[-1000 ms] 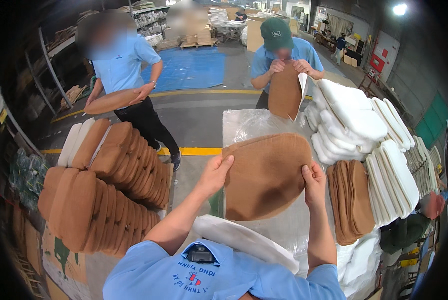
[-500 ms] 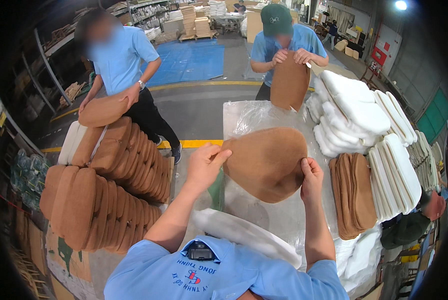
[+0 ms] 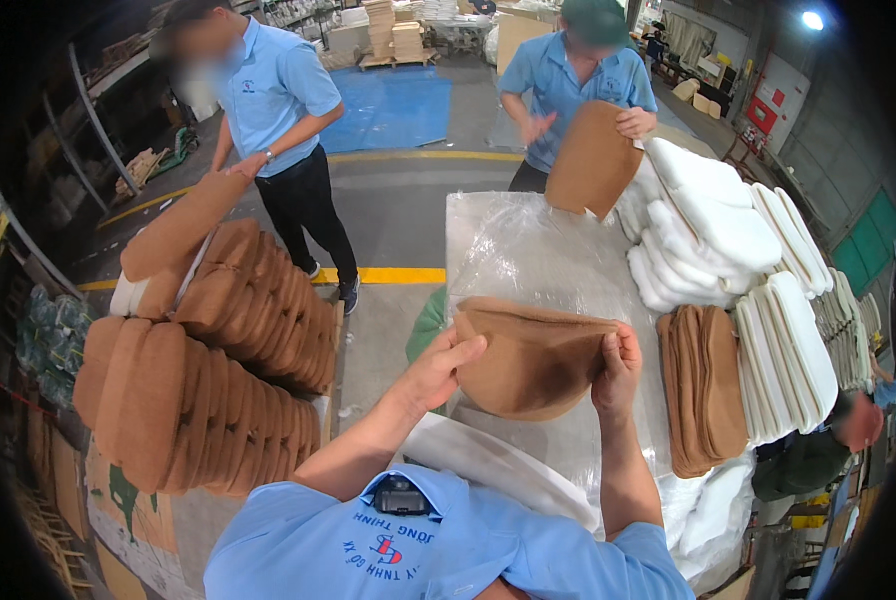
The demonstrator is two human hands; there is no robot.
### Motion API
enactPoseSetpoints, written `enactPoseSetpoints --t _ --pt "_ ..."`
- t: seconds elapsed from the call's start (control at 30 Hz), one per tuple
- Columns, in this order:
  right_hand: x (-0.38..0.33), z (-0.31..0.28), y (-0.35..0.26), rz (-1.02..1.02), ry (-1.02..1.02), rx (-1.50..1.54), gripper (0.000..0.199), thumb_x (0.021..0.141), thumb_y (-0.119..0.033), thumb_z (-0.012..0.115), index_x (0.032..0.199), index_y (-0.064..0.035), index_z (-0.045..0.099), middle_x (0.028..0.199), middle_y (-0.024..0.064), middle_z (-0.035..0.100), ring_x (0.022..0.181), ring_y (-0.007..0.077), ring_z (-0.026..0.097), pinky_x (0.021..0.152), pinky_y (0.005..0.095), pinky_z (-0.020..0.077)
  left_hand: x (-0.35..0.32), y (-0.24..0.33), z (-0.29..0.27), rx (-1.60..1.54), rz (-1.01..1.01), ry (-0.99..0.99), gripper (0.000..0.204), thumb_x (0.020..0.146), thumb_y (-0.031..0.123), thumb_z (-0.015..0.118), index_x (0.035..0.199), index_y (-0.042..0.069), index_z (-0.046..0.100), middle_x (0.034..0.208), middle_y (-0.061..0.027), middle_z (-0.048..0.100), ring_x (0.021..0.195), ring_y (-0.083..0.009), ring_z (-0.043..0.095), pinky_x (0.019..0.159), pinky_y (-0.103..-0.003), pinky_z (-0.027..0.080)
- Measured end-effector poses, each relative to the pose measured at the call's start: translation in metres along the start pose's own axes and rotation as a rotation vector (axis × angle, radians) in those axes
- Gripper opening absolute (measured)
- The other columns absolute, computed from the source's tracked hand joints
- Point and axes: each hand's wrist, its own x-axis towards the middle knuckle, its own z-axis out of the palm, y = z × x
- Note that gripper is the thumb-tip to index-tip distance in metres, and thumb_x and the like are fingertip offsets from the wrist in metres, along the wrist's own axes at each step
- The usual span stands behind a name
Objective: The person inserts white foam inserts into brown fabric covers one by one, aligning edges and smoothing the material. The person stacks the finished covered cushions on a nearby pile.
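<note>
A brown fabric cushion cover hangs between my two hands above the table. My left hand grips its left edge, thumb on top. At the opposite upper corner, my right hand pinches the fabric. The far rim looks folded or parted, and a dark shaded hollow shows in the middle; whether it is the cover's mouth I cannot tell. Close to my body lies a white padded cushion insert, partly hidden by my left forearm and shirt.
The table is wrapped in clear plastic. On its right stand brown covers, white inserts and fluffy padding. Brown cushions fill the left. Two co-workers handle brown pieces: one co-worker far left, another co-worker across the table.
The cover has tipped and come lower, its far edge now folded instead of spread flat. The left co-worker's cushion now tilts on the stack. The far co-worker has taken one hand off the brown piece.
</note>
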Motion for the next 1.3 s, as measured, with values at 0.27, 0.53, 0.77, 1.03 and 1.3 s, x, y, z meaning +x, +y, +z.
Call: enactPoseSetpoints --t 0.27,0.53,0.77,1.03,1.3 --pt "-0.005 0.013 -0.024 -0.129 -0.190 -0.501 0.027 0.107 -0.017 0.066 0.127 -0.0002 0.065 0.111 0.0021 0.070 0.102 0.0097 0.063 0.091 0.0256 0.0497 0.007 0.012 0.013 -0.240 -0.007 0.136 0.040 0.101 0.022 0.071 0.135 0.003 0.060 0.133 -0.0127 0.068 0.123 -0.0260 0.066 0.109 -0.043 0.052" --pt "-0.016 0.022 -0.025 0.011 -0.296 -0.387 0.039 0.110 -0.032 0.059 0.134 -0.0015 0.065 0.120 0.0062 0.069 0.110 0.0142 0.063 0.096 0.0312 0.0488 0.004 0.012 0.020 -0.251 -0.033 0.194 0.034 0.096 0.008 0.068 0.128 0.001 0.062 0.123 -0.0142 0.070 0.116 -0.0271 0.068 0.104 -0.044 0.055" --pt "0.044 0.062 -0.080 0.385 -0.668 -0.343 0.049 0.112 -0.037 0.052 0.146 -0.0030 0.059 0.129 0.0083 0.068 0.116 0.0181 0.063 0.103 0.0358 0.0477 -0.002 0.008 0.037 -0.099 -0.070 0.104 0.032 0.092 0.003 0.057 0.123 0.000 0.066 0.118 -0.0124 0.070 0.109 -0.0245 0.069 0.098 -0.040 0.056" --pt "0.003 0.070 -0.006 0.754 -0.694 0.057 0.049 0.112 -0.041 0.053 0.145 -0.0045 0.058 0.131 0.0051 0.066 0.117 0.0133 0.061 0.103 0.0309 0.0499 -0.011 0.011 0.065 0.314 0.063 0.284 0.019 0.097 0.005 0.063 0.113 -0.003 0.071 0.103 -0.0068 0.073 0.091 -0.0152 0.070 0.087 -0.030 0.057" --pt "-0.003 0.099 -0.039 0.843 -0.524 0.194 0.029 0.109 -0.035 0.062 0.111 -0.0063 0.067 0.100 -0.0012 0.069 0.087 0.0067 0.061 0.077 0.0255 0.0520 -0.011 0.011 0.051 0.683 0.177 0.329 0.013 0.099 0.009 0.066 0.106 -0.001 0.072 0.094 -0.0020 0.071 0.087 -0.0104 0.067 0.079 -0.026 0.053"
